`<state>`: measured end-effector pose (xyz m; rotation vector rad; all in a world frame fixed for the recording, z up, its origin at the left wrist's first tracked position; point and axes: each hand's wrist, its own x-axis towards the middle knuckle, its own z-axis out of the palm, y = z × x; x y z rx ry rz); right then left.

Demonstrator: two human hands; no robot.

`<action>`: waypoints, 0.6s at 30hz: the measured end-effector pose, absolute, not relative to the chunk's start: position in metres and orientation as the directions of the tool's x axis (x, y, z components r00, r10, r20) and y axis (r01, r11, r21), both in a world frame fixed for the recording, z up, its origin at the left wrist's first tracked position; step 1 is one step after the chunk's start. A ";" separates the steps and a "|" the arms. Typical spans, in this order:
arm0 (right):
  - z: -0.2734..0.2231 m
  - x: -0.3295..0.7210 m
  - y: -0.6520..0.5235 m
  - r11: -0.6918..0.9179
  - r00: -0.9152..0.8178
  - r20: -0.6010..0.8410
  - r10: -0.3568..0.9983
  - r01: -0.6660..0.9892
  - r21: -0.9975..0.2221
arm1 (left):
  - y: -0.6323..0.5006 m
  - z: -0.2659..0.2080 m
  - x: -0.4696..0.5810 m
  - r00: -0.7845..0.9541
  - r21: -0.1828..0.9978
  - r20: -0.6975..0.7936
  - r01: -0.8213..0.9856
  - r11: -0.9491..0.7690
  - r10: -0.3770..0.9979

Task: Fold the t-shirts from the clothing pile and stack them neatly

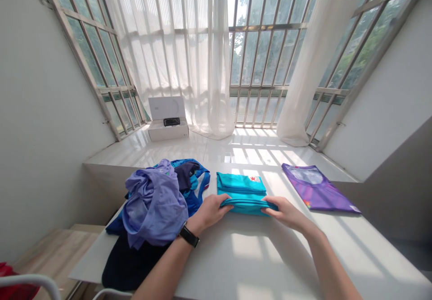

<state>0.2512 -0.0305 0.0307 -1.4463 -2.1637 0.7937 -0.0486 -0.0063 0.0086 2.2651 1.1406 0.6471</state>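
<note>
Teal garment (pixel 241 194): While both hands pinch its near layers, it lies as a compact bundle on the white table (pixel 216 257), to the right of the clothes heap (pixel 153 205); a small emblem (pixel 254 179) shows towards its far right corner.
Left hand (pixel 213 210): Grasping the left end of the lifted edge (pixel 249 203) between thumb and fingers, just right of the heap (a black watch (pixel 189 235) sits on that wrist, near the heap's cloth).
Right hand (pixel 288 212): Grasping the right end of the same edge in a like pinch, on the side farther from the heap.
Fold: The step in hand is judged to be a fold. Both ends should travel together under light, even tension, the layers kept stacked so that inner ones do not slip or bunch. Sides are best aligned before pressing; the cloth looks soft, so smoothing from the middle outward should suffice.
Purple garment (pixel 326 196): Flat, neatly folded, well to the right of the heap.
White box (pixel 168 132): Beyond the heap, lid raised, a dark object (pixel 171 121) inside; neither hand touches it.
</note>
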 end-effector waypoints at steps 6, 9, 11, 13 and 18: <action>0.025 0.260 -0.027 0.232 -0.341 -0.002 0.940 0.645 -0.728 | 0.001 0.005 -0.049 0.466 0.683 0.193 0.568 -0.459 0.864; 0.023 0.263 -0.026 0.234 -0.335 0.007 0.942 0.644 -0.729 | 0.002 0.005 -0.048 0.431 0.684 0.193 0.585 -0.435 0.882; 0.023 0.264 -0.026 0.235 -0.316 0.025 0.949 0.651 -0.721 | 0.003 0.005 -0.048 0.411 0.687 0.195 0.590 -0.423 0.890; 0.023 0.264 -0.026 0.229 -0.289 0.042 0.957 0.655 -0.720 | 0.003 0.004 -0.047 0.397 0.690 0.198 0.593 -0.415 0.896; 0.021 0.261 -0.026 0.219 -0.257 0.063 0.964 0.645 -0.732 | 0.003 0.000 -0.048 0.354 0.681 0.217 0.613 -0.401 0.910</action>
